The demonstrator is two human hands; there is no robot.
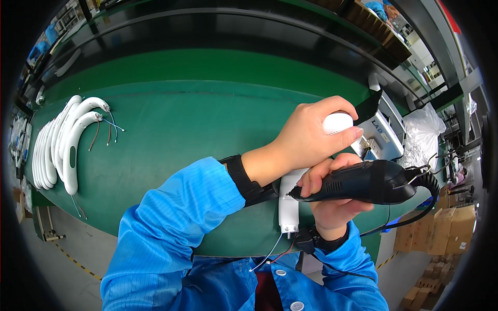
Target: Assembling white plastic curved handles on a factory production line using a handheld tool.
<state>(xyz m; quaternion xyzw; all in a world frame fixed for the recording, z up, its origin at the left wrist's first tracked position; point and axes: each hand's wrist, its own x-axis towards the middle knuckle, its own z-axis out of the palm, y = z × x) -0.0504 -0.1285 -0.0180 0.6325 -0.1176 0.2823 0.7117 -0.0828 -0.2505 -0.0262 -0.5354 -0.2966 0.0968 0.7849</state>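
My left hand (311,127) is closed round a white rounded plastic piece (337,123), its thumb and fingers at the sides. Just below, my right hand (332,207) grips a black electric screwdriver (358,184) lying nearly level, with its tip pointing left. Under that tip is a white elongated plastic housing (289,212), with red and pale blue wires hanging from its near end. My hands cover its far part, so I cannot tell whether it joins the rounded piece. The tip's contact with the housing is unclear.
Several curved white housings (72,140) with wires lie at the left of the green table (181,119). A light grey device (384,129) and a clear plastic bag (423,129) are at the right. The screwdriver's coiled black cord (433,194) loops there. Cardboard boxes (441,230) stand beyond.
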